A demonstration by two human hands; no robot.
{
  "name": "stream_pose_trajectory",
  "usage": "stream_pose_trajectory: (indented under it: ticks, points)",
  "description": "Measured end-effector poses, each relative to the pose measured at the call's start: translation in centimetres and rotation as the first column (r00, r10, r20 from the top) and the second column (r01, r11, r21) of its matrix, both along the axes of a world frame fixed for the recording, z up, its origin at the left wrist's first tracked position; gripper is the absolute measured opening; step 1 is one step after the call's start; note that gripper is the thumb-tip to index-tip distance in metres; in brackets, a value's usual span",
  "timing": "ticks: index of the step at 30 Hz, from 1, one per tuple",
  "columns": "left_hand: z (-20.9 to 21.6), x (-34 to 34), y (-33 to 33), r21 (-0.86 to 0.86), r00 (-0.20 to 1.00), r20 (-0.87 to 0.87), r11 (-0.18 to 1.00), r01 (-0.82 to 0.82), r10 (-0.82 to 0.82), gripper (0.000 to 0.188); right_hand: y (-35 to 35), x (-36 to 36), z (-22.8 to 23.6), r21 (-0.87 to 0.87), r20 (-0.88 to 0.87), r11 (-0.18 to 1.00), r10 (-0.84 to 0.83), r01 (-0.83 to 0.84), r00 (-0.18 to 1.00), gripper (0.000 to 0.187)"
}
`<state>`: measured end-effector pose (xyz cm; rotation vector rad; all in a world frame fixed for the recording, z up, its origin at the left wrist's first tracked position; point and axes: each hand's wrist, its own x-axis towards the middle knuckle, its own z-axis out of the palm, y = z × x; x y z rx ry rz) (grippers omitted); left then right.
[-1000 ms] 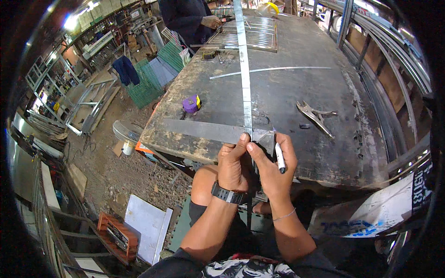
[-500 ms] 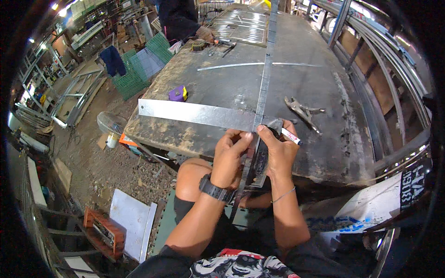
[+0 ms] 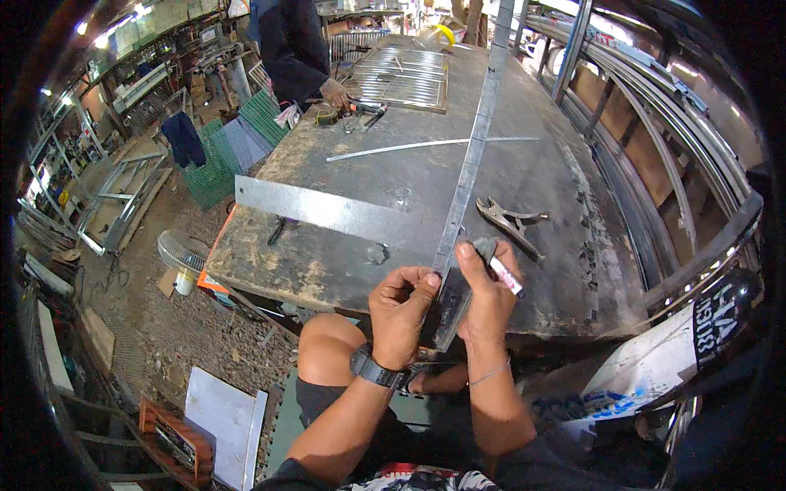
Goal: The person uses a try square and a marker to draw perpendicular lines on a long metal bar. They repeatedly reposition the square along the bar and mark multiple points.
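My left hand (image 3: 399, 315) pinches the near end of a long, narrow metal strip (image 3: 475, 147). Thin cross marks run along the strip, which reaches away over the table. My right hand (image 3: 489, 299) is closed round the dark stock of a steel square (image 3: 319, 209) and also keeps a white marker pen (image 3: 506, 277) between its fingers. The square's wide, shiny blade points left and passes beside the strip; whether they touch I cannot tell. Locking pliers (image 3: 514, 225) lie on the table just beyond my right hand.
The worn dark worktable (image 3: 327, 254) carries a thin metal rod (image 3: 409, 149) and a metal grille (image 3: 401, 78). A co-worker's hand (image 3: 336, 92) rests near tools at the far left edge. A white gas cylinder (image 3: 647, 368) lies right; a fan (image 3: 182, 254) stands left.
The square's blade has shifted on the table, and the purple tape measure behind it no longer shows. The strip's near end has come toward me. The co-worker shows more fully as the view shifts.
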<state>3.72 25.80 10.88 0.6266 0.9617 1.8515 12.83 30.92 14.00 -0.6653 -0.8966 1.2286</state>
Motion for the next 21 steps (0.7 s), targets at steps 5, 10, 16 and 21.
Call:
stream_pose_trajectory:
  ticks: [5,10,16,21]
  points:
    - [0.1,-0.1,0.3,0.08,0.996,-0.025,0.993,-0.083,0.086,0.01,-1.0,-0.4,-1.4,0.005,0.05,1.0,0.001,-0.001,0.999,0.02]
    - [0.0,-0.5,-0.2,0.034,0.993,0.115,0.999,0.009,-0.013,0.011,-1.8,-0.9,-2.2,0.026,0.066,1.0,0.006,-0.008,0.998,0.02]
    - [-0.4,-1.1,0.2,-0.056,0.982,0.187,0.998,0.03,-0.019,0.013,-1.9,-1.1,-2.9,0.034,0.113,0.999,0.002,-0.006,0.994,0.021]
    - [-0.8,-0.8,0.3,-0.011,0.984,0.173,0.999,-0.035,0.036,0.014,-1.8,-1.3,-3.1,0.066,0.141,0.998,-0.006,-0.003,0.99,0.022]
